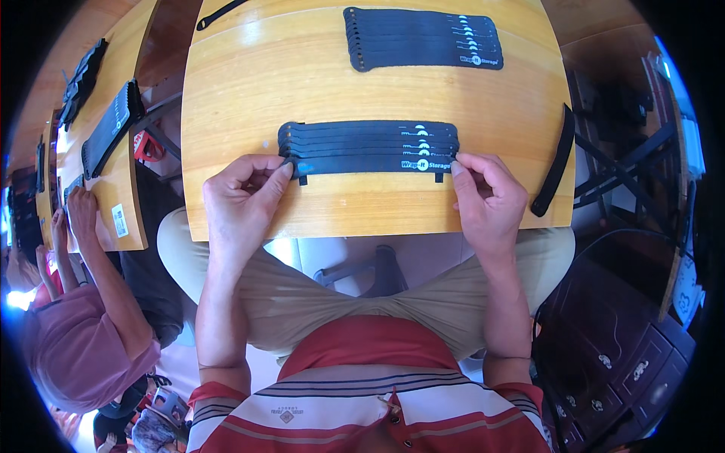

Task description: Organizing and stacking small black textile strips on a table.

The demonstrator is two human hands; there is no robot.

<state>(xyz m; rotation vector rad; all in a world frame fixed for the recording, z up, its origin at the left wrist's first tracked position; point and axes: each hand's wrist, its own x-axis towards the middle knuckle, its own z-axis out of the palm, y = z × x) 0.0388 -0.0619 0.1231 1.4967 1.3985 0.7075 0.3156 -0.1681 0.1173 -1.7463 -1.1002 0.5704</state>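
Left grip (245, 192) is pinched snug on the fanned black fabric strap stack (351, 149) at 9 o'clock, right grip (489, 190) ditto at 3.

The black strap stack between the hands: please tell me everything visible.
The black strap stack looks like fabric: overlapping rows, rounded left ends, pale print toward the right. It lies crosswise on the wooden table, two small black tabs showing below. The left hand's grip pinches its lower left corner, the right hand's grip its lower right.
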